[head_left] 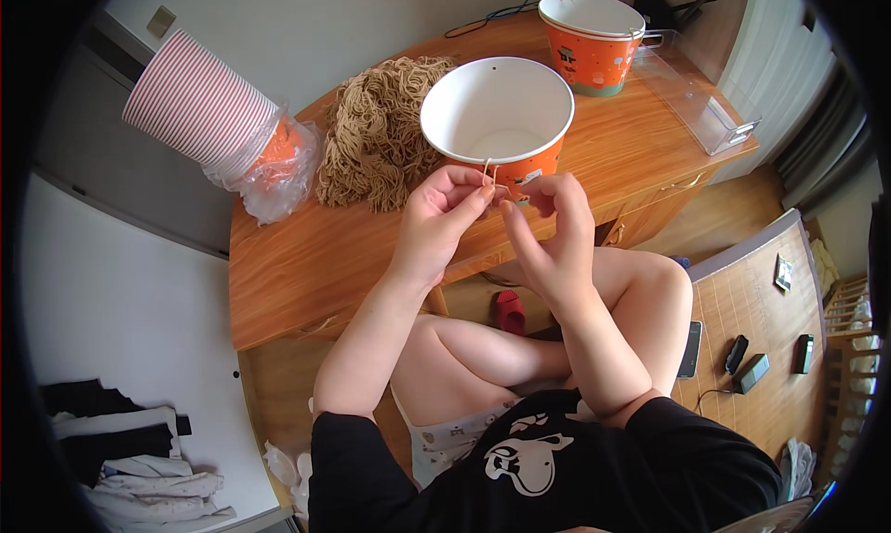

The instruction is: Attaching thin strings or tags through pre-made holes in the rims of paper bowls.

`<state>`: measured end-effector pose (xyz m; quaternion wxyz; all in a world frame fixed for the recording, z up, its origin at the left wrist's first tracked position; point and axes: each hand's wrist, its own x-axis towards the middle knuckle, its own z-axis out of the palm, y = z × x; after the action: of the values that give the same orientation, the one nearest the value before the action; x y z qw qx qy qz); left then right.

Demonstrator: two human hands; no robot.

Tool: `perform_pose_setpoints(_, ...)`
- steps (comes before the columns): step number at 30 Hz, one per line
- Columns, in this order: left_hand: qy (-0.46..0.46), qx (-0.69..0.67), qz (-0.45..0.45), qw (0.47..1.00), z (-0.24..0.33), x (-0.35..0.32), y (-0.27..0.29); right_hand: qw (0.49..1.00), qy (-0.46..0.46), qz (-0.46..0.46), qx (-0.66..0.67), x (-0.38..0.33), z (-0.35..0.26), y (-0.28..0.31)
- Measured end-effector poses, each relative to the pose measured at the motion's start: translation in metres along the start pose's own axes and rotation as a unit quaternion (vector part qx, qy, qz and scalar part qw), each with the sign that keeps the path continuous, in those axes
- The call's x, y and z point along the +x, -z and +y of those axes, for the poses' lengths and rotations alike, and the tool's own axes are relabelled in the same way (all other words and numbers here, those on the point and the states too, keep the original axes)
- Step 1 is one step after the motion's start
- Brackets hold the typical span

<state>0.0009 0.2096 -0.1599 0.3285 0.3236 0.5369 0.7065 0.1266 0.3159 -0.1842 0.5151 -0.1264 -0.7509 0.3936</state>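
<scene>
A large paper bucket [546,158], white inside and orange outside, stands at the table's front edge. A thin tan cord [495,173] hangs over its near rim in two strands. My left hand [444,219] pinches the cord just below the rim, thumb against forefinger. Close beside it, my right hand [560,225] has its thumb and forefinger curled at the cord's end; the exact contact is small and partly hidden. Left of the bucket lies a big tangled heap of tan cords [380,129].
A tall stack of striped paper buckets [200,101] in clear plastic wrap [274,185] leans at the table's left. More orange buckets [594,55] stand nested at the back right, beside a clear plastic tray [701,110]. The wooden table [306,273] curves toward my knees.
</scene>
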Motion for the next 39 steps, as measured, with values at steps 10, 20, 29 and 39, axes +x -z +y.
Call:
perform_pose_setpoints(10,0.029,0.05,-0.002,0.998,0.01,-0.006,0.006,0.956,-0.16,-0.118,0.217,0.008,-0.014,0.0)
perform_pose_setpoints(20,-0.006,0.122,0.009,0.992,0.01,-0.007,0.011,0.967,0.178,-0.164,-0.083,0.041,-0.007,0.018)
perform_pose_setpoints(29,-0.036,0.182,-0.001,0.983,0.014,-0.007,0.011,0.874,0.371,-0.263,-0.173,0.09,-0.005,0.024)
perform_pose_setpoints(39,-0.032,0.155,0.002,0.987,0.015,-0.005,0.014,0.868,0.362,-0.3,-0.163,0.102,-0.01,0.03)
